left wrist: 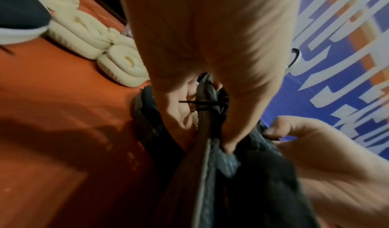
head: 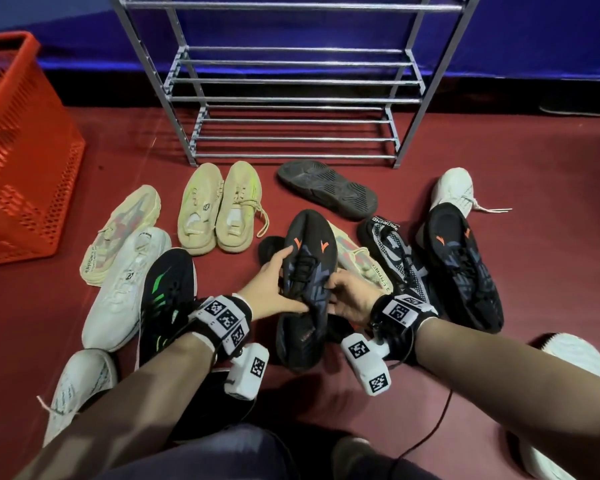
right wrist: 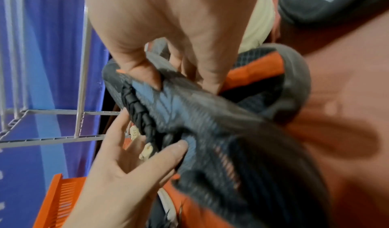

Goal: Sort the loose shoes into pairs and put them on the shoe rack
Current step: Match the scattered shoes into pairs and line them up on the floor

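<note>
The person sits on the dark red floor (head: 499, 140) with both hands on one black knit trainer with orange chevron marks and grey-blue side panels (head: 309, 268), so the step in hand looks like the pairing stage: one shoe picked out of the heap and being checked or straightened before it goes up.

The left hand (head: 274, 285) has its fingers curled round the shoe's left side by the laces, thumb lying along the upper. The right hand (head: 349, 296) pinches the knit on the opposite side, thumb on top; the right wrist view shows this plainly, though blur makes it hard to say how tight the hold is.

The shoe is right way up, raised slightly over other shoes in the middle of the heap. Its long axis runs away from the person, toe towards the grey metal tube shoe rack (head: 291, 81), heel towards their lap.

Its likely mate, a second black trainer with the same orange marks (head: 465, 265), lies off to the right, toe also pointing away, resting over a white lace-up shoe (head: 456, 188). The next move, I judge, calls for freeing one hand to fetch that mate, setting the two side by side, then lifting them onto a bare shelf of the rack.
</note>
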`<state>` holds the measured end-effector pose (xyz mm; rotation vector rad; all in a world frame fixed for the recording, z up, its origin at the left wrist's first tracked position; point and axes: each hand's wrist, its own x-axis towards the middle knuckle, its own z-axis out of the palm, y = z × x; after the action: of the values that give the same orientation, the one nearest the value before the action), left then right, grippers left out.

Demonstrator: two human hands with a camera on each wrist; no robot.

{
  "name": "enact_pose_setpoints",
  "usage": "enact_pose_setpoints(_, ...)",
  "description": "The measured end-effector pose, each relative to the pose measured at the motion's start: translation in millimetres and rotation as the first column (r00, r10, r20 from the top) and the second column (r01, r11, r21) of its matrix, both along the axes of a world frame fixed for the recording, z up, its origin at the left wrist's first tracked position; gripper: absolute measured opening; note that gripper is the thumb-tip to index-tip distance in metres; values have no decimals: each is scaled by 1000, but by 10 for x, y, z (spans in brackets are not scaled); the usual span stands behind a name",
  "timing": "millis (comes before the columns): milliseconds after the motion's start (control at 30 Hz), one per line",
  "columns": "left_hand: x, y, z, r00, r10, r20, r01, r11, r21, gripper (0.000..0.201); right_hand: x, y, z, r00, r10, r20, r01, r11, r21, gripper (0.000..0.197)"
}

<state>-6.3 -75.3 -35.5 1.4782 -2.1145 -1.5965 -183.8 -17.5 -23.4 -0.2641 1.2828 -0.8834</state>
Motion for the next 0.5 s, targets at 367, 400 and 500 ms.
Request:
enact_pose_setpoints(367,-764,-32,-84,976,104,-192,-105,994,5,97,-533,-190,17,929,-249,-272,208,963,-169,7)
enact_pose_setpoints(400,-843,-39,-116,979,89,-185,-88,996,17,97,-642,-187,1,887,-298,-354,242,951,-194,4)
enact_pose_setpoints(500,-1065,-27,-175,990,69,-125,-65,997,34,98,-1129,-125,-109,576,-327,-749,260,942,-211,24)
